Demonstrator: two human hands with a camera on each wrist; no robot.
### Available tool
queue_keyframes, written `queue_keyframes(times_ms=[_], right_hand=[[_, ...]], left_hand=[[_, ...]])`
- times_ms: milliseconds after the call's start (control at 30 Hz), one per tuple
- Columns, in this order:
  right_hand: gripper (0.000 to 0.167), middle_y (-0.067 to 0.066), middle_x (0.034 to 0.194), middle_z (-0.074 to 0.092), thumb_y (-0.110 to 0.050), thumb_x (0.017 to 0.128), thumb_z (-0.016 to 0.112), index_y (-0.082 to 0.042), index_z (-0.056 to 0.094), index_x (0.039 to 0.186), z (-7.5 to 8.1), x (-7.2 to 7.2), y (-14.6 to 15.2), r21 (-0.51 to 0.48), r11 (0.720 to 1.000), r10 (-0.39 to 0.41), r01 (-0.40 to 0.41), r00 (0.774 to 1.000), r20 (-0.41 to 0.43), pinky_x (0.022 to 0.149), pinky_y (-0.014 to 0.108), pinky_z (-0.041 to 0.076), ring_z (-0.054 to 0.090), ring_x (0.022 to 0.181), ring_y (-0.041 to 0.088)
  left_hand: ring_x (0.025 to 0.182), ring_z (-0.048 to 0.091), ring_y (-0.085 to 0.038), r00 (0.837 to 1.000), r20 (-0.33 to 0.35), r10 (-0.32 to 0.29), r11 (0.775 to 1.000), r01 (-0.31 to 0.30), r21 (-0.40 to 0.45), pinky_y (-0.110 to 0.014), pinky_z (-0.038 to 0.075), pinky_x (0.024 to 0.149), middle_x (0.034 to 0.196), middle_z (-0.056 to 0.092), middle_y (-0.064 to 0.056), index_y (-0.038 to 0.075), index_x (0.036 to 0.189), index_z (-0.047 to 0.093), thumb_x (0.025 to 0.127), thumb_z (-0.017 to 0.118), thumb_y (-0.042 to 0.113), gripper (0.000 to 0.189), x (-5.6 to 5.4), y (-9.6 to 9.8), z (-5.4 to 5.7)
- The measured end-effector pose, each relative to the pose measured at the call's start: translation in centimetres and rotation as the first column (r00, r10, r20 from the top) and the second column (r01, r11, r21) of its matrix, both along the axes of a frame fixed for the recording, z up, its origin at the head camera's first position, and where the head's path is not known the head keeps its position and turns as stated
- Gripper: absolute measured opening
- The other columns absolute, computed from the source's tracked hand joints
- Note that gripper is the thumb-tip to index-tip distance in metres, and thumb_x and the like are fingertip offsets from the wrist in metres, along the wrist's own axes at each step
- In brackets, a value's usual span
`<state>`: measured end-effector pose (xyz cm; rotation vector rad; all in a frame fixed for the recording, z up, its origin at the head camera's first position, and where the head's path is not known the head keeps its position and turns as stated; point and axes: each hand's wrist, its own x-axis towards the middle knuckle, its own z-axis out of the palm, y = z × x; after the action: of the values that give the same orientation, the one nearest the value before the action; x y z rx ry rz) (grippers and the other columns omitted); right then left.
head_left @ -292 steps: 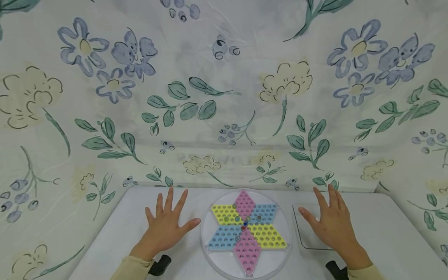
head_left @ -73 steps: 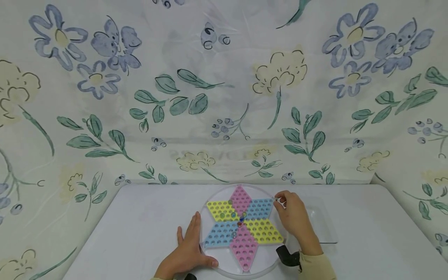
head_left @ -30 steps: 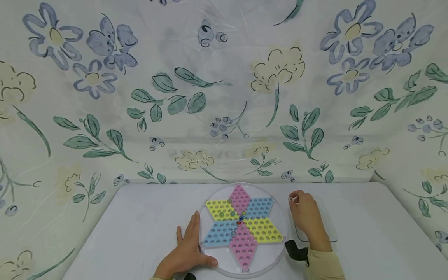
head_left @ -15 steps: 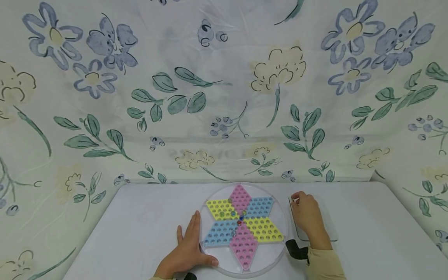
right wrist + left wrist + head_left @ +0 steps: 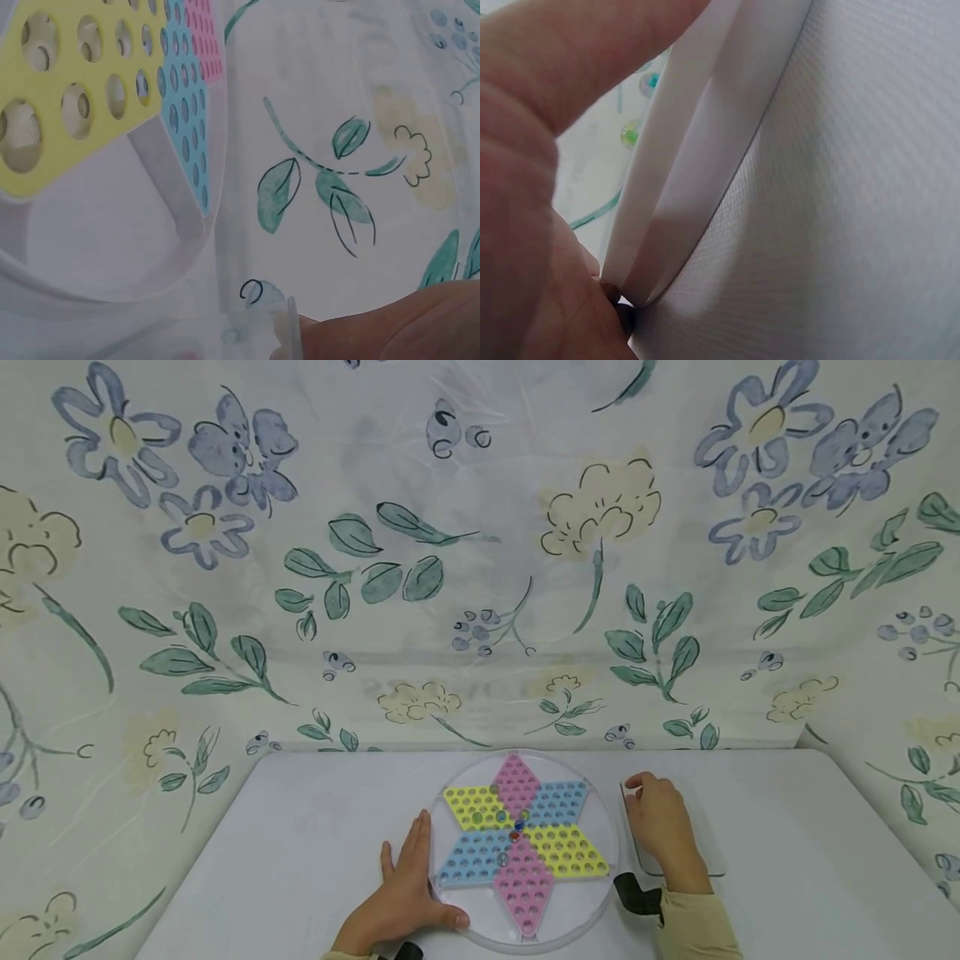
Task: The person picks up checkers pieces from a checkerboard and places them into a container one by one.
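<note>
A round Chinese checkers board [image 5: 555, 927] with pink, yellow and blue star points lies on the white table. Several glass marbles [image 5: 518, 826] sit in its holes, mostly near the centre and on the left yellow point. My left hand [image 5: 401, 893] rests against the board's left rim, fingers straight and thumb at the front left. My right hand [image 5: 663, 822] is at the back left corner of a clear plastic tray [image 5: 705, 860], fingers bent. In the right wrist view its thumb [image 5: 390, 330] is beside the clear tray wall [image 5: 294, 330]. Whether a marble is between the fingertips is hidden.
The white table [image 5: 300, 810] extends to both sides of the board. Behind it hangs a floral curtain [image 5: 480, 635]. Black wrist mounts [image 5: 637, 893] are near both cuffs.
Both hands were spread apart; the left came to the board's rim. The right took a marble from the right blue point and carried it right to the tray, where the marble drops from sight.
</note>
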<state>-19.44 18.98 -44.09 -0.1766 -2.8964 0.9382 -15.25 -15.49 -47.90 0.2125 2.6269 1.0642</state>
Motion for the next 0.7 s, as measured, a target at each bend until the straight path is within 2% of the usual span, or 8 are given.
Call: queue_keyframes(times_ms=[267,500,700], right_hand=[[0.021,0.023,0.101,0.061,-0.002,0.097,0.059,0.008,0.063,0.115,0.8,0.1,-0.5,-0.052,0.999,-0.012,0.011,1.0,-0.006,0.078,0.049,0.055,0.058,0.092,0.035],[0.022,0.02,0.101,0.059,-0.003,0.096,0.061,0.006,0.063,0.116,1.2,0.1,-1.9,-0.078,0.997,-0.004,0.002,1.0,-0.029,0.08,0.048,0.053,0.057,0.093,0.032],[0.02,0.017,0.101,0.06,-0.005,0.096,0.063,0.004,0.065,0.114,1.1,0.5,-3.2,-0.095,0.995,0.024,-0.032,0.996,-0.085,0.082,0.048,0.052,0.057,0.093,0.031]], left_hand=[[0.151,-0.001,-0.047,1.0,0.003,0.004,1.0,-0.004,0.007,-0.067,-0.021,0.11,0.163,0.002,-0.032,-0.01,0.156,-0.004,0.054,0.097,0.047,0.154,0.0,0.0,0.0],[0.151,-0.001,-0.047,1.0,0.009,0.011,1.0,-0.011,0.011,-0.067,-0.021,0.11,0.163,0.003,-0.032,-0.009,0.156,-0.003,0.053,0.097,0.047,0.155,-0.1,0.0,-0.1],[0.151,-0.001,-0.048,1.0,0.002,0.003,1.0,-0.003,0.023,-0.067,-0.022,0.109,0.163,0.002,-0.032,-0.011,0.156,-0.002,0.052,0.096,0.05,0.155,-0.1,-0.1,-0.5]])
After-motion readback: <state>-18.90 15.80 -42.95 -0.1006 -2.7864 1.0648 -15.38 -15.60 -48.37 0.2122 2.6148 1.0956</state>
